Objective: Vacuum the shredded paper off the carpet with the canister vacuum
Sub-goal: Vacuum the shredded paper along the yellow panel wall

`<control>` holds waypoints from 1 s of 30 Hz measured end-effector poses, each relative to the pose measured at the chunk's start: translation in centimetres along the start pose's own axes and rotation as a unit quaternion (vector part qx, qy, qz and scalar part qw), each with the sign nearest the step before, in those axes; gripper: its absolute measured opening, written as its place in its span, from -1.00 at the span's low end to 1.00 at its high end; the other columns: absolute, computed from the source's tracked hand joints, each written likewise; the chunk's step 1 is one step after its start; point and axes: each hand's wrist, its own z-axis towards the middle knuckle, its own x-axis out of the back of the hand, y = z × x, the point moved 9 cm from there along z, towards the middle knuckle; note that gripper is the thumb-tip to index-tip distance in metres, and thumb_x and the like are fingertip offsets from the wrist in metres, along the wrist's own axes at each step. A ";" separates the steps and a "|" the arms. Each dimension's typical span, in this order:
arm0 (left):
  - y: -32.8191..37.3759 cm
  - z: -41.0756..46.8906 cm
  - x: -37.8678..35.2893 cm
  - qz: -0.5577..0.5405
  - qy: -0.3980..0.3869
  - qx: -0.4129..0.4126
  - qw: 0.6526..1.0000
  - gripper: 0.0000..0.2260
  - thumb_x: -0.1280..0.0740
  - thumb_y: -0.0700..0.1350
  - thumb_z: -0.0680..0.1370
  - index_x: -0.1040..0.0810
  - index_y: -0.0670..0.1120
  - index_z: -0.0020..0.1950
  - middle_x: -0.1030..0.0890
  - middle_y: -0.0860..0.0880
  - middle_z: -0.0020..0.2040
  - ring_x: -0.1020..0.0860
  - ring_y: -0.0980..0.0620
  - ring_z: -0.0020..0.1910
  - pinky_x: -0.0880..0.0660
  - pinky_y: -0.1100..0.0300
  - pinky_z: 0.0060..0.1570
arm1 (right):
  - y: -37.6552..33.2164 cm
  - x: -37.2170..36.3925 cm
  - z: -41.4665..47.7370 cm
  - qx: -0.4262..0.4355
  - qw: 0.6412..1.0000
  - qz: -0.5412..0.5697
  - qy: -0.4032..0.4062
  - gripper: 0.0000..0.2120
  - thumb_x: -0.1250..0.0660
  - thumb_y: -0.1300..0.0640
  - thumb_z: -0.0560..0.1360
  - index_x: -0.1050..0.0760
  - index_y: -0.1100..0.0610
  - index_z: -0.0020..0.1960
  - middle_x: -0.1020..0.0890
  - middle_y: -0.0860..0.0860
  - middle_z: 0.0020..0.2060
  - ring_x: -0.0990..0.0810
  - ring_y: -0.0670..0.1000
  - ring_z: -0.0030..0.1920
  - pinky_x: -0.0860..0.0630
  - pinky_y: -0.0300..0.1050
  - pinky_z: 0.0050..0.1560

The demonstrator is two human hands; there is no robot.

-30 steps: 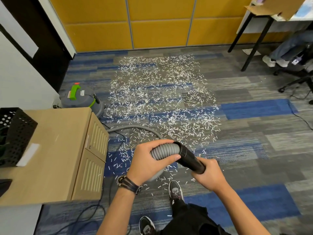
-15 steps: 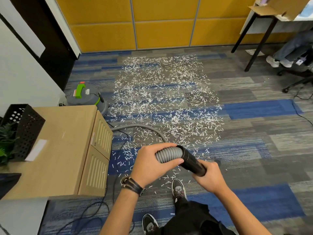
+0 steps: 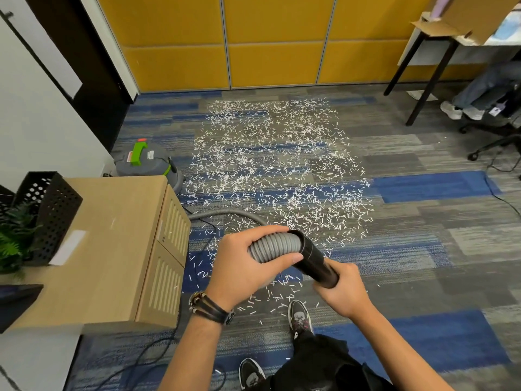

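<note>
- Gripping the grey ribbed hose (image 3: pixel 275 246) from above, the left hand (image 3: pixel 245 266) curls its fingers over the top, thumb along the near side.
- Right hand (image 3: pixel 344 289) wraps round the lower end of the black tube (image 3: pixel 315 262) that joins the hose; the tube's tip is hidden in the fist.
- Hose and tube are held in the air above the near edge of the mess, tube slanting down to the right.
- Shredded paper (image 3: pixel 276 170) lies scattered in a broad patch over the carpet (image 3: pixel 423 249), from near the yellow wall panels (image 3: pixel 276 40) down to the person's shoes (image 3: pixel 300 317); thinner near the feet.
- Canister vacuum (image 3: pixel 146 165), grey with a green handle, stands on the carpet at the left edge of the patch, just behind the wooden cabinet (image 3: pixel 112 235); the hose runs from there along the floor up to the hands.
- Dark wristband (image 3: pixel 211 306) on the left wrist.
- Black mesh basket (image 3: pixel 53 210) and a green plant (image 3: pixel 11 238) sit on the cabinet top.
- Dark cables (image 3: pixel 141 359) trail over the floor by the cabinet.
- Far right: black-legged table (image 3: pixel 423 66) with a cardboard box (image 3: pixel 465 21) on it, a seated person's white shoes (image 3: pixel 459 111), and an office chair base (image 3: pixel 496 142).
</note>
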 end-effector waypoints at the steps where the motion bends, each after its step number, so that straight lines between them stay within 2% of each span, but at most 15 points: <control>1: 0.0 -0.1 0.0 0.006 -0.001 0.003 1.000 -0.57 -0.59 0.28 0.34 -0.73 0.21 0.17 -0.73 0.22 0.02 -0.70 0.14 0.01 -0.63 0.20 0.05 | -0.3 0.1 0.0 0.003 1.000 -0.001 0.005 -0.74 -0.42 0.18 0.28 -0.40 -0.12 -0.35 -0.40 -0.14 -0.55 -0.29 -0.08 -0.52 -0.22 -0.32 -0.43; 6: -1.6 -0.5 -1.0 0.014 -0.047 0.038 0.998 -0.56 -0.62 0.26 0.33 -0.73 0.17 0.17 -0.74 0.20 0.02 -0.70 0.16 0.02 -0.66 0.07 0.10 | 0.4 -0.6 -0.7 -0.017 1.000 0.000 -0.001 -0.76 -0.41 0.19 0.28 -0.45 -0.12 -0.36 -0.43 -0.15 -0.55 -0.33 -0.11 -0.51 -0.25 -0.32 -0.43; 9: -2.0 -1.4 -1.4 0.006 -0.061 0.042 0.997 -0.55 -0.62 0.27 0.30 -0.75 0.16 0.13 -0.74 0.21 0.01 -0.70 0.18 0.02 -0.66 0.10 0.09 | 1.3 -1.6 -2.4 -0.036 0.999 0.016 -0.005 -0.70 -0.39 0.23 0.26 -0.49 -0.20 -0.34 -0.41 -0.14 -0.55 -0.31 -0.13 -0.50 -0.25 -0.27 -0.42; 13: -2.0 -1.9 -0.9 -0.008 -0.045 0.038 0.998 -0.57 -0.63 0.27 0.30 -0.75 0.15 0.10 -0.74 0.20 0.00 -0.71 0.16 0.03 -0.66 0.10 0.10 | 1.3 -2.2 -4.0 -0.049 0.998 0.024 0.010 -0.72 -0.44 0.27 0.26 -0.53 -0.12 -0.33 -0.45 -0.14 -0.54 -0.33 -0.12 -0.50 -0.27 -0.30 -0.43; 16: -1.7 -2.2 -0.1 0.006 -0.008 0.030 0.999 -0.56 -0.59 0.32 0.30 -0.75 0.16 0.10 -0.74 0.22 -0.04 -0.70 0.17 -0.03 -0.65 0.20 0.02 | 1.2 -2.3 -4.2 -0.062 0.997 0.024 0.033 -0.62 -0.48 0.35 0.29 -0.48 -0.12 -0.38 -0.44 -0.13 -0.55 -0.32 -0.11 -0.51 -0.26 -0.32 -0.44; 18: -1.3 -2.6 0.6 0.017 0.014 0.019 1.000 -0.57 -0.60 0.32 0.30 -0.76 0.17 0.09 -0.73 0.22 -0.07 -0.69 0.17 -0.08 -0.61 0.30 -0.05 | 0.5 -2.7 -4.2 -0.056 0.998 0.018 0.039 -0.68 -0.46 0.25 0.28 -0.43 -0.11 -0.40 -0.42 -0.15 -0.56 -0.31 -0.10 -0.52 -0.24 -0.33 -0.45; 21: -1.3 -3.3 1.3 0.015 0.020 0.014 1.000 -0.56 -0.61 0.32 0.30 -0.76 0.16 0.09 -0.74 0.22 -0.05 -0.69 0.18 -0.06 -0.57 0.38 -0.05 | 0.0 -3.3 -4.4 -0.046 0.998 0.012 0.033 -0.81 -0.43 0.14 0.26 -0.43 -0.06 -0.37 -0.42 -0.13 -0.55 -0.31 -0.10 -0.51 -0.23 -0.30 -0.44; 24: -1.9 -3.8 1.5 0.005 0.015 0.022 1.000 -0.56 -0.61 0.31 0.29 -0.76 0.15 0.07 -0.73 0.24 -0.03 -0.69 0.19 -0.03 -0.60 0.31 -0.02 | -0.5 -3.5 -4.9 -0.042 0.999 0.005 0.025 -0.82 -0.41 0.10 0.24 -0.42 -0.10 -0.39 -0.42 -0.14 -0.54 -0.32 -0.09 -0.49 -0.23 -0.29 -0.43; 27: -2.5 -4.2 1.1 -0.015 0.012 0.037 0.999 -0.61 -0.67 0.22 0.30 -0.76 0.14 0.06 -0.74 0.21 -0.05 -0.70 0.15 -0.06 -0.66 0.13 -0.03 | -0.5 -3.0 -5.6 -0.045 0.999 -0.002 0.022 -0.74 -0.44 0.17 0.23 -0.46 -0.16 -0.38 -0.43 -0.15 -0.54 -0.33 -0.09 -0.50 -0.26 -0.32 -0.43; 30: -2.6 -4.4 -0.1 -0.038 0.013 0.042 0.998 -0.63 -0.67 0.20 0.32 -0.76 0.13 0.06 -0.74 0.20 -0.06 -0.70 0.13 -0.08 -0.68 0.07 -0.06 | 0.3 -1.8 -6.0 -0.054 0.998 -0.026 0.015 -0.69 -0.47 0.26 0.26 -0.50 -0.14 -0.32 -0.49 -0.09 -0.52 -0.37 -0.09 -0.51 -0.31 -0.28 -0.43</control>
